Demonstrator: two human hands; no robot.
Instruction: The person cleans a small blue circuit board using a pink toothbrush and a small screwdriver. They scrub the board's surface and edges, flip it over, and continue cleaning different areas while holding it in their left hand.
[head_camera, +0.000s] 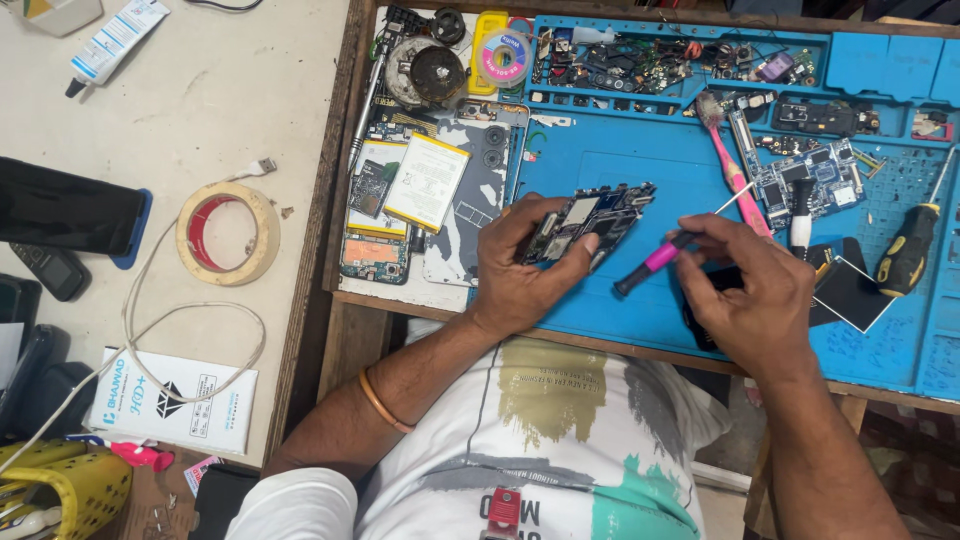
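Over the blue rubber work mat (640, 300) on the desk, the left hand (520, 275) pinches a dark rectangular phone circuit board (590, 220) tilted; the right hand (750, 295) grips a thin pink-and-black screwdriver (655, 262). A pink-handled brush (728, 165) and another green circuit board (810, 180) lie just beyond.

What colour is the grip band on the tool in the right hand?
Pink, on a black tool, seen in the head view.
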